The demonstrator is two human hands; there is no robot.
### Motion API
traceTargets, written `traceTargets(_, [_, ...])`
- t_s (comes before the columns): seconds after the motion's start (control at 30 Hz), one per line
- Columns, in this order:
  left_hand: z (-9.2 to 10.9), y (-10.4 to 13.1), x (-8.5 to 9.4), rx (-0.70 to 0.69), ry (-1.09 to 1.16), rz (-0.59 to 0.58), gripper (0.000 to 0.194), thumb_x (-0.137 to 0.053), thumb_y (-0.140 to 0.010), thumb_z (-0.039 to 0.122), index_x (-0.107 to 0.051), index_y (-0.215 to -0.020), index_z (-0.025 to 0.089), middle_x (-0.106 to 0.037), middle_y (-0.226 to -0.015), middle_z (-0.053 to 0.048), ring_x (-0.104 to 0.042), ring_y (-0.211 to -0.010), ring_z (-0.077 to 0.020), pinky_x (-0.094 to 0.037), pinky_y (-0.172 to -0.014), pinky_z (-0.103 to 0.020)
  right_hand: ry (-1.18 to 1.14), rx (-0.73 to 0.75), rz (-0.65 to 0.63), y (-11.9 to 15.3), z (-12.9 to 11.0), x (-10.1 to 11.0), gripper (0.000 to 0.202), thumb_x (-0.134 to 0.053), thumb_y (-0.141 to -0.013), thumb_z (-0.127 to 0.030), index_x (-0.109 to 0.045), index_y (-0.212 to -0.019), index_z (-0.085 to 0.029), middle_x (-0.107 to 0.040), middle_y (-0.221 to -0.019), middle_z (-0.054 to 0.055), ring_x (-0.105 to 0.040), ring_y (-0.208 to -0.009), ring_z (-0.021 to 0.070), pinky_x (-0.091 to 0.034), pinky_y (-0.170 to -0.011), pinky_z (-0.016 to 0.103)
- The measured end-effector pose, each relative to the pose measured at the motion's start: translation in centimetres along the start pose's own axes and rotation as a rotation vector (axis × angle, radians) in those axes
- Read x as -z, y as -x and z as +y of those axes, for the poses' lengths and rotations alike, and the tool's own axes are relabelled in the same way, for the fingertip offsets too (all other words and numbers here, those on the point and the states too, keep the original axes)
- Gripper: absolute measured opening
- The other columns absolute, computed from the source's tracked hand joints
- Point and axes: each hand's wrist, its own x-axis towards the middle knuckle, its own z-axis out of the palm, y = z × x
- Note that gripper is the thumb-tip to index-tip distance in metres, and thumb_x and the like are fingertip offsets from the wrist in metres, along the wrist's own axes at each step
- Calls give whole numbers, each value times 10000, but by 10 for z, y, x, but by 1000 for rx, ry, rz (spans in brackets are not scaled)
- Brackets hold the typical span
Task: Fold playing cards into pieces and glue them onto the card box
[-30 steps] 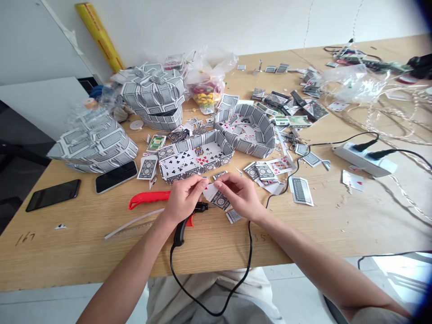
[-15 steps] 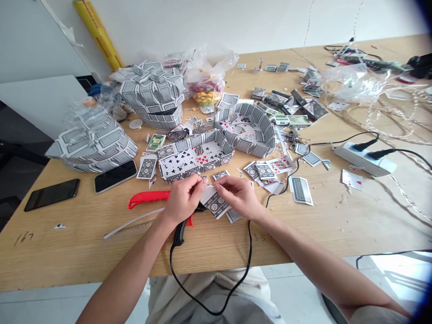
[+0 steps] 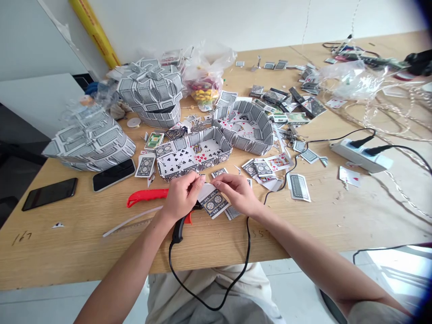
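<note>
Just in front of the long card-built tray (image 3: 161,168), my left hand (image 3: 184,195) and my right hand (image 3: 238,193) face each other, thumbs and fingertips pinched together. Between them is a patterned playing card (image 3: 214,203) with a white strip along its top edge. The fingers of both hands close at that strip; how much of it each holds is partly hidden. Under my left hand lies a glue gun with a black handle (image 3: 177,231) and an orange trigger, its body mostly covered. Another patterned card (image 3: 231,213) lies beneath, near my right hand.
A red-handled tool (image 3: 146,196), a glue stick (image 3: 130,221) and two phones (image 3: 114,174) lie left. Card-built baskets (image 3: 92,143) stand behind them. A heart-shaped card tray (image 3: 259,143), loose cards (image 3: 299,187) and a power strip (image 3: 361,155) are right. A black cord loops over the front edge.
The view has shifted slightly, so everything sits a little further left. Both hands stay pinched at the card's top edge, with hardly any movement.
</note>
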Motion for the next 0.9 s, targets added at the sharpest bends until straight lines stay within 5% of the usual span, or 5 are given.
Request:
traceTargets(0.23, [0, 1, 1, -97, -31, -1, 311, -579, -1076, 279, -581, -778, 191, -507, -615, 59, -446, -540, -90, -328, -566, -243, -43, 12, -35, -1, 5, -3, 389, -752, -959, -541, -754, -901, -157, -696, -780, 36, -557, -674, 142, -437, -608, 268])
traceTargets(0.43, [-1, 1, 0, 9, 45, -19, 390, -566, -1089, 352, -552, -734, 191, -453, -597, 60, -414, -544, -95, -321, -574, -258, -31, 17, -23, 0, 4, -4, 358, -735, -979, -518, -739, -921, -165, -707, -806, 37, -561, -671, 138, -443, -604, 268])
traceTargets(0.67, [-9, 2, 5, 182, 304, -68, 404, -466, -1121, 475, -642, -884, 200, -555, -676, 18, -512, -612, -141, -392, -593, -282, -19, 0, 122, -2, 0, -3, 419, -737, -953, -593, -734, -904, -177, -693, -768, 32, -569, -664, 153, -479, -608, 284])
traceTargets(0.9, [-7, 0, 4, 113, 171, -91, 311, -594, -1069, 399, -627, -836, 196, -542, -652, 41, -462, -574, -113, -357, -569, -265, -74, -36, 181, -4, -3, -3, 472, -746, -926, -655, -739, -890, -185, -667, -735, 17, -558, -649, 153, -479, -585, 279])
